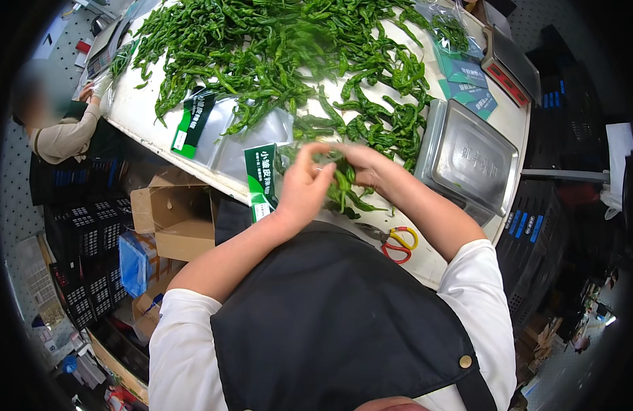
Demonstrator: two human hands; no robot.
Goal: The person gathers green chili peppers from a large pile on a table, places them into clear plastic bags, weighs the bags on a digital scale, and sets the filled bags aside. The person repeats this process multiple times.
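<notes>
My left hand [307, 187] grips the mouth of a clear plastic bag whose green printed end [261, 180] points left over the table's near edge. Close by on the right, my slightly blurred right hand [366, 162] has its fingers curled around several long green peppers [343, 187]. These peppers hang between the two hands, and how far they reach into the bag is hidden. Below my right hand, scissors [398, 243] with red and yellow handles lie on the white table [424, 264]. Another clear bag with a green printed end [193, 123] lies flat to the left.
A large heap of green peppers [275, 51] covers the table's far side. A scale with a steel pan [468, 154] stands right, another scale [509, 72] behind it, near green packets [468, 85]. A cardboard box [185, 239] sits below the left edge. A co-worker [64, 136] works far left.
</notes>
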